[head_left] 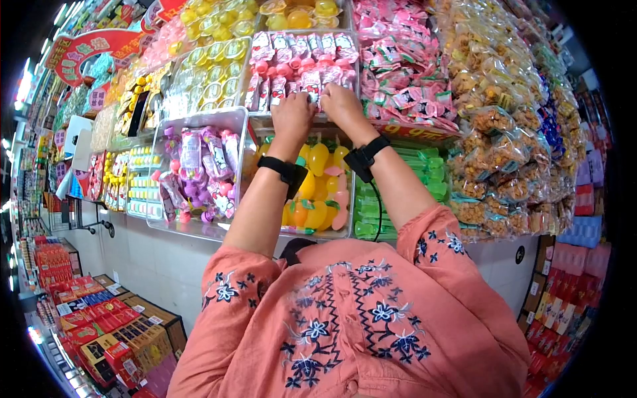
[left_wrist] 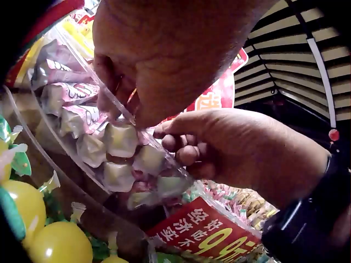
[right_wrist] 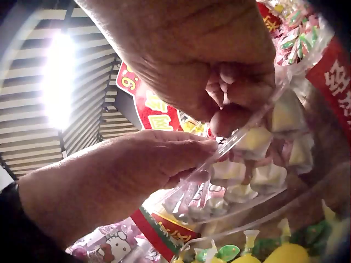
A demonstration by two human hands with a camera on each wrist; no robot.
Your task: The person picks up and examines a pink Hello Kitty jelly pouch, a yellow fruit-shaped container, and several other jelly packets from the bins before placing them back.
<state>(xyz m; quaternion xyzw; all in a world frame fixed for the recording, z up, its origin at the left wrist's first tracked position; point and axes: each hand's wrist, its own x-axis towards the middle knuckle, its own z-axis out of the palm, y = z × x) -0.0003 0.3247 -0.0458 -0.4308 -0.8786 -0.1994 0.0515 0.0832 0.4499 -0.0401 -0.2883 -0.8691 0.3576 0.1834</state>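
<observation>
Both hands reach over the front wall of a clear plastic bin [head_left: 253,110] of pink-and-white packets [head_left: 312,82] printed with a cartoon cat. My left hand [head_left: 294,118] bends down at the bin's front, fingers curled among the packets. Close beside it, my right hand [head_left: 343,106] has bent fingers at the same row. Through the clear wall, pale square packet ends [left_wrist: 120,139] show below the fingers in the left wrist view. In the right wrist view, the fingertips of both hands nearly meet at the bin rim [right_wrist: 241,134]. I cannot tell whether either hand pinches a packet.
Yellow mango-shaped items [head_left: 318,158] fill a bin below the forearms. Purple bottles [head_left: 192,149] lie in a clear bin at left, green packs [head_left: 424,169] at right. Bagged snacks [head_left: 497,123] are piled far right. A red price sign [left_wrist: 203,230] runs along the shelf front.
</observation>
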